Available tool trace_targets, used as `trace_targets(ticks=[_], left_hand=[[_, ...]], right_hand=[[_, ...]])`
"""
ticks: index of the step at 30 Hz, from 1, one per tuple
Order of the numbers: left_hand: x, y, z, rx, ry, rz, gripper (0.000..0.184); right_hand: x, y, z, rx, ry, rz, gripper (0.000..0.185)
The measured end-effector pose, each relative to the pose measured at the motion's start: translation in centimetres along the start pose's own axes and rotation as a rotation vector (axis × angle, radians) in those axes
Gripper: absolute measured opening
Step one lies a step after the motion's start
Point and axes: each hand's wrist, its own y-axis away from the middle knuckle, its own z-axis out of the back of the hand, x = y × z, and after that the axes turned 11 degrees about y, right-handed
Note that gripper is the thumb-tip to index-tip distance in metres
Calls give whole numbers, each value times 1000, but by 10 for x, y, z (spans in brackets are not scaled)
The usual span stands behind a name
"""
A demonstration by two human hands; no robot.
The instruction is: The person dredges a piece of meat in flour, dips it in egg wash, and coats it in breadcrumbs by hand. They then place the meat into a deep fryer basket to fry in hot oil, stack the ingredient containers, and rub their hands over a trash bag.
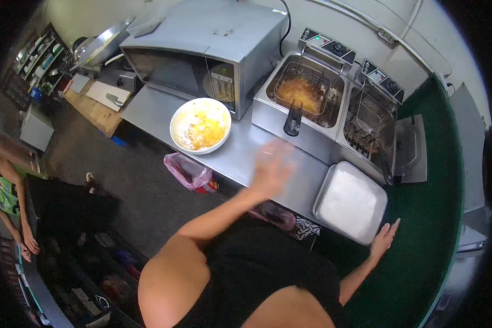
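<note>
My left hand (273,168) hovers over the steel counter in front of the fryer, smeared by motion, so its fingers cannot be made out. To its left is a white bowl (179,143) coated inside with yellow batter and white flour. My right hand (385,239) is by the near right corner of a plastic tub (327,191) of white powder (349,198). Its fingers are stretched out; whether they touch the tub I cannot tell. In the left tank of the double fryer (306,139), a basket with a black handle (293,119) sits in foaming, golden oil.
A second basket (370,115) is in the fryer's right tank. A microwave (202,49) stands behind the bowl. Below the counter edge hangs a pink bag-lined bin (188,174). A cutting board with a knife (113,100) lies far left. Another person (8,191) is at the left edge.
</note>
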Motion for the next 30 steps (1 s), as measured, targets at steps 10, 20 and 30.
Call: trace_targets(ticks=[10, 20, 30], left_hand=[[179, 66, 180, -640, -197, 954, 55], [76, 49, 178, -247, 317, 998, 44], [-34, -27, 12, 609, 757, 663, 40]], right_hand=[[37, 18, 14, 6, -310, 7, 47], [34, 45, 46, -55, -245, -98, 47], [30, 61, 78, -110, -390, -134, 47]])
